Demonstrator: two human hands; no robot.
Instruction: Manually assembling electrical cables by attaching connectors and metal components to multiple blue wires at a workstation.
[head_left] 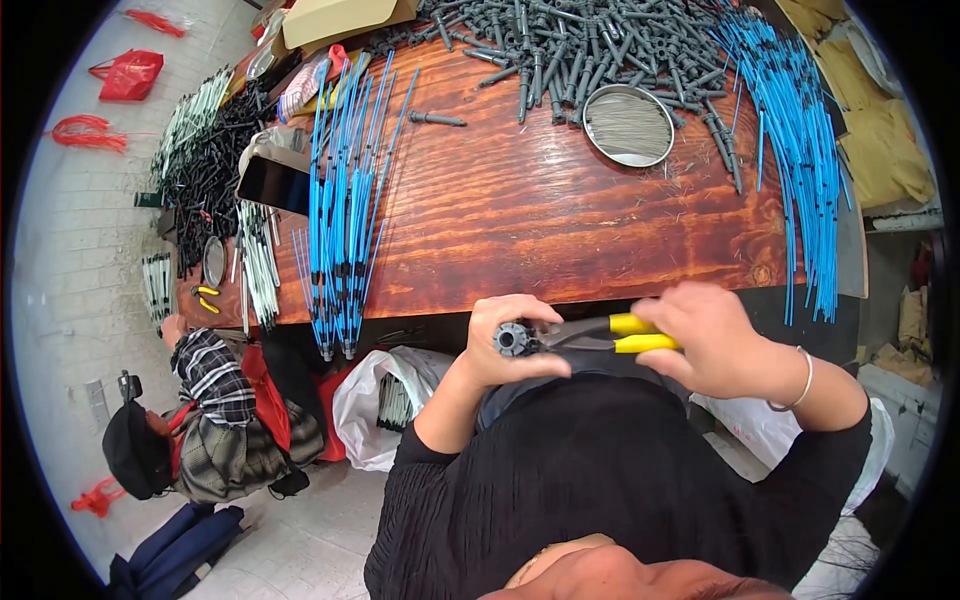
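Just below the near edge of the wooden tabletop, the left hand is clamped on a small dark grey round fitting with a ribbed end; the right hand grips yellow-handled pliers whose tips meet that fitting

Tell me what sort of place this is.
Probably a small assembly workshop. A wooden table holds bundles of blue rods and a heap of grey plastic parts. The right hand works yellow-handled pliers on a grey part that the left hand holds.
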